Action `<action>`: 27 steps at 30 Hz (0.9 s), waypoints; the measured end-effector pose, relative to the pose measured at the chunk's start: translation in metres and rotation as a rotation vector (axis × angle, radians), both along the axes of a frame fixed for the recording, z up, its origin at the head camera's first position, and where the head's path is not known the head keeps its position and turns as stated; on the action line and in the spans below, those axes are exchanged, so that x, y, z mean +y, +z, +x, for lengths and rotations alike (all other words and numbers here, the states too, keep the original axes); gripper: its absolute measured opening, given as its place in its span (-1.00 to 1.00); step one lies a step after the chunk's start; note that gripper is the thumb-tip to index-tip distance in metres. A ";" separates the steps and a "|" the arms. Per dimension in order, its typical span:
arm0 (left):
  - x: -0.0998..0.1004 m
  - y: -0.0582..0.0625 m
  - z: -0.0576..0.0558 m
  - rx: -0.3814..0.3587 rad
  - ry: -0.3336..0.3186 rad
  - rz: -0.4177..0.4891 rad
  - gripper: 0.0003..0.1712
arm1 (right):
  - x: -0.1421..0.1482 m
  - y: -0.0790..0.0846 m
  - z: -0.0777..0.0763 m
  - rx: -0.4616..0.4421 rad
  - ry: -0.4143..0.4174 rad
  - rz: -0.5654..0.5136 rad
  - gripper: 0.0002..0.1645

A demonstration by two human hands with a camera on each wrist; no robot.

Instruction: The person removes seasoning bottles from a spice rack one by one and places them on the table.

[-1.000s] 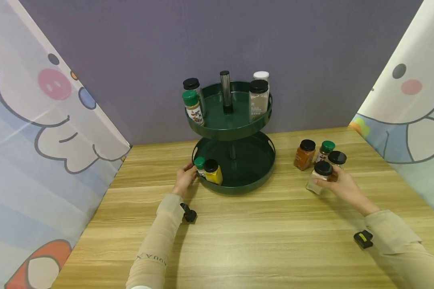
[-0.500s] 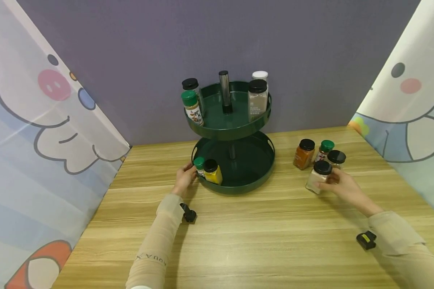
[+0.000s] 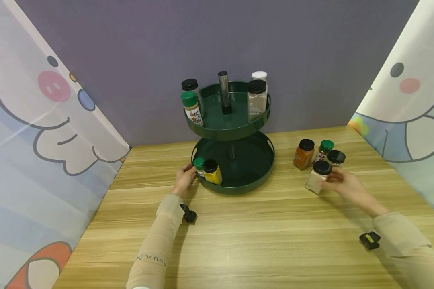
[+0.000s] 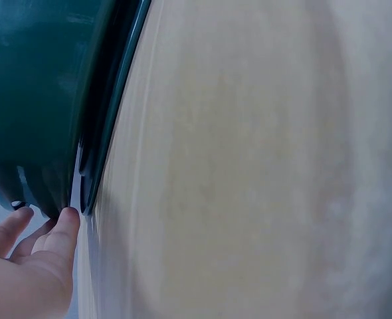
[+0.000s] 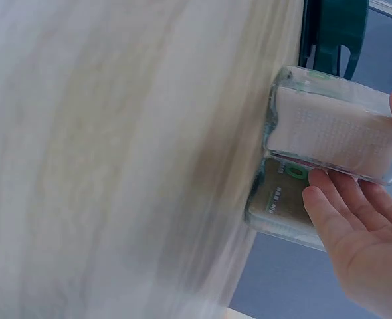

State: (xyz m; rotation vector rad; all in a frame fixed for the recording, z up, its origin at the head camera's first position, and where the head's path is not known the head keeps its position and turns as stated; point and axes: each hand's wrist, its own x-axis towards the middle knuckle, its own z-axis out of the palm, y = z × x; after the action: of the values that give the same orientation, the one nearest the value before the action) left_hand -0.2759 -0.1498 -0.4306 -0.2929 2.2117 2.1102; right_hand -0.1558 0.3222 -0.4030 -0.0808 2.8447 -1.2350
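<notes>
The right hand (image 3: 351,190) has slid slightly back; its loosely parted fingers flank the pale jar (image 3: 314,182), unmoved on the table (image 3: 256,233), so perhaps it is being released. The left hand (image 3: 183,179) touches the green rack (image 3: 236,190); gripping, I cannot tell.

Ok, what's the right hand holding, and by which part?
The right hand grips the pale jar by its sides, below the black lid.

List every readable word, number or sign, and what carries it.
"BLACK PEPPER": black-capped jar, right of upper tier.
"X" at one end, rest unclear: left sleeve.
Chinese characters, too blurred: green-capped bottle, left of upper tier.
Small print, too blurred: brown jar, right wrist view.
Too small: orange jar.
</notes>
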 end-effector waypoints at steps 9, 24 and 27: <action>-0.001 0.000 0.000 -0.003 -0.002 -0.002 -0.36 | 0.002 0.010 0.005 0.002 -0.026 -0.014 -0.09; 0.000 0.001 0.001 0.003 -0.007 -0.011 -0.38 | 0.008 0.040 0.013 0.166 -0.069 -0.023 -0.23; 0.000 0.002 0.001 0.002 -0.004 -0.006 -0.37 | 0.009 0.048 0.014 0.184 -0.100 -0.024 -0.23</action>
State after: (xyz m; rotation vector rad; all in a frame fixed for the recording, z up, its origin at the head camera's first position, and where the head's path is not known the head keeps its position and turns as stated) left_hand -0.2747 -0.1499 -0.4291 -0.2874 2.2184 2.1029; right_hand -0.1418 0.3309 -0.3549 -0.0557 3.0247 -1.3466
